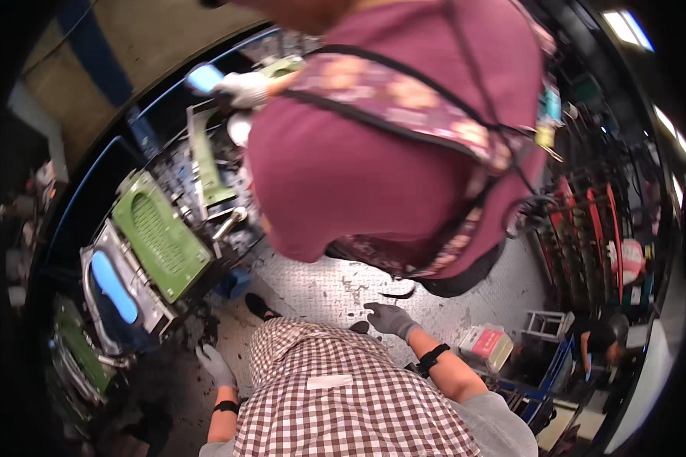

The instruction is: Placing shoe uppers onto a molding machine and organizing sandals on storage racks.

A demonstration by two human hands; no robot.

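Note:
My left hand [215, 364] wears a grey glove and hangs low beside my checked shirt, fingers loosely apart, holding nothing. It is close to the dark base of the machine bench [76, 198]. My right hand [389, 317], also in a grey glove, is held out over the metal tread-plate floor [320, 286], fingers spread and empty. A black band sits on each wrist. A co-worker in a maroon shirt [373, 152] stands right in front of me, bent over the bench, with a white-gloved hand [244, 89] on a light blue part [204, 77].
Green perforated panels [160, 236] and a metal frame with a blue oval piece [114, 286] stand open on the bench at left. A pink and white container [486, 344] and blue crates [541, 381] sit at right. Red racks [587, 228] line the far right, where another person crouches.

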